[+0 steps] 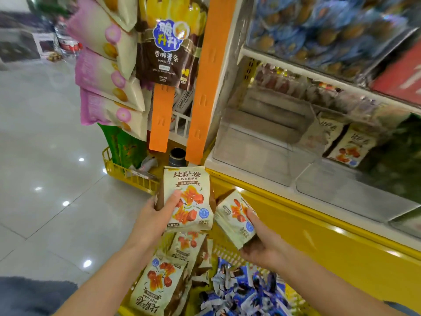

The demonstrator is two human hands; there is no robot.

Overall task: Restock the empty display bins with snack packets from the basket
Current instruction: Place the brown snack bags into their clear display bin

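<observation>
A glossy grey tiled floor [45, 156] runs beside a yellow shelf unit [319, 236] fitted with clear bins. Two cream packets printed with orange-red pieces are in hand, one each. The left hand [157, 215] grips the upright packet [191, 197], thumb across its front, and the right hand [262, 245] clasps the tilted packet [234, 217] from below. Both are above the basket [225, 252], just short of the empty bin [262, 144]. At least two spare packets [159, 283] lie in the basket beside a heap of blue wrappers [239, 290]. Two shelved packets [350, 144] stand in the neighbouring bin. Two orange strips [202, 87] hang by the empty bin's left edge, with a brown bag [166, 46] and three pink bags [102, 71] beyond.
</observation>
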